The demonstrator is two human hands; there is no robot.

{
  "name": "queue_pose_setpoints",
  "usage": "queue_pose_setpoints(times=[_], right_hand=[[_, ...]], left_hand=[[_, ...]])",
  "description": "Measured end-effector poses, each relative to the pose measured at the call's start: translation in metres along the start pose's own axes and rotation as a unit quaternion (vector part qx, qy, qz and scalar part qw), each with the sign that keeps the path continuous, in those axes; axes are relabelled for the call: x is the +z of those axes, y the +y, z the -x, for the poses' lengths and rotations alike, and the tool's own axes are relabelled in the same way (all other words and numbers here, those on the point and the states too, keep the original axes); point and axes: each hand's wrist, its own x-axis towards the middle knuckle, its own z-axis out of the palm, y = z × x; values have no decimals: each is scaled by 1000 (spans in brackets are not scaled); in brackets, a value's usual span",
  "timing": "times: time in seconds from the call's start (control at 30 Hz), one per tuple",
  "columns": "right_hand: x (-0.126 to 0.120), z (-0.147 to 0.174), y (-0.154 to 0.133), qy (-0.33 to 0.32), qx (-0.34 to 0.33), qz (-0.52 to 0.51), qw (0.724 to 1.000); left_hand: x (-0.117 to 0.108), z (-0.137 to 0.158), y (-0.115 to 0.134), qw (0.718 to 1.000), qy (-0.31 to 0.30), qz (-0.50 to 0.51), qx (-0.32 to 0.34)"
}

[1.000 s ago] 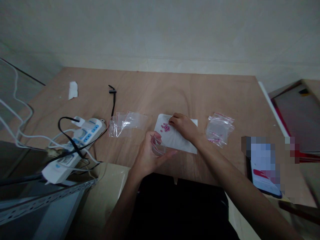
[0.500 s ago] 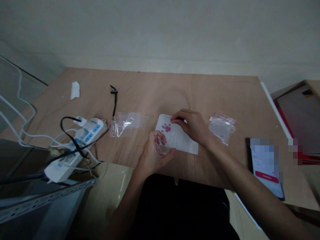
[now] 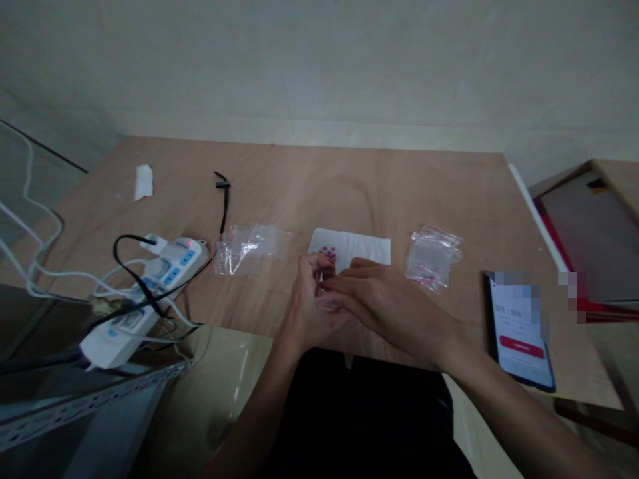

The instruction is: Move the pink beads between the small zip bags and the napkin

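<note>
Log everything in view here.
Table: 1, brown, centre
Sheet: 1, white, centre
Pink pieces: several, pink, on sheet
Held bag: 1, clear, partly hidden, centre
Flat bags: several, clear, left of sheet
Bag pile: 1, clear, right of sheet
Phone: 1, dark, right
Power strip: 1, white, left
Cables: several, black, white, left
Strap: 1, black, beyond flat bags
Scrap: 1, white, far left
Wall: 1, grey, behind
Panel: 1, grey, far right
Rail: 1, grey, lower left
Floor: 1, pale, below
Clothing: 1, black, bottom
Left hand: 1, bare, around held bag
Right hand: 1, bare, at held bag

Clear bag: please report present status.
Left hand holding clear bag. Right hand at bag, grip unclear. White sheet bearing pink pieces, partly hidden by hands.
</note>
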Motion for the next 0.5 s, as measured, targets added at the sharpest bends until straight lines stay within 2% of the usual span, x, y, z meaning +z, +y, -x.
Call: queue_pose_setpoints(times=[0.1, 0.2, 0.3, 0.37, 0.5], right_hand=[[-1, 7, 3, 22, 2, -24, 999], [-3, 15, 8, 93, 46, -46, 994], [-2, 22, 14, 129, 99, -116, 980], [1, 25, 17, 135, 123, -191, 965], [11, 28, 20, 194, 161, -314, 915]], left_hand=[[-3, 2, 7, 999, -27, 19, -9], [-7, 4, 12, 994, -57, 80, -48], [-9, 3, 14, 984, 0, 134, -118], [-12, 0, 15, 978, 20, 137, -157], [-17, -7, 21, 973, -22, 141, -179]])
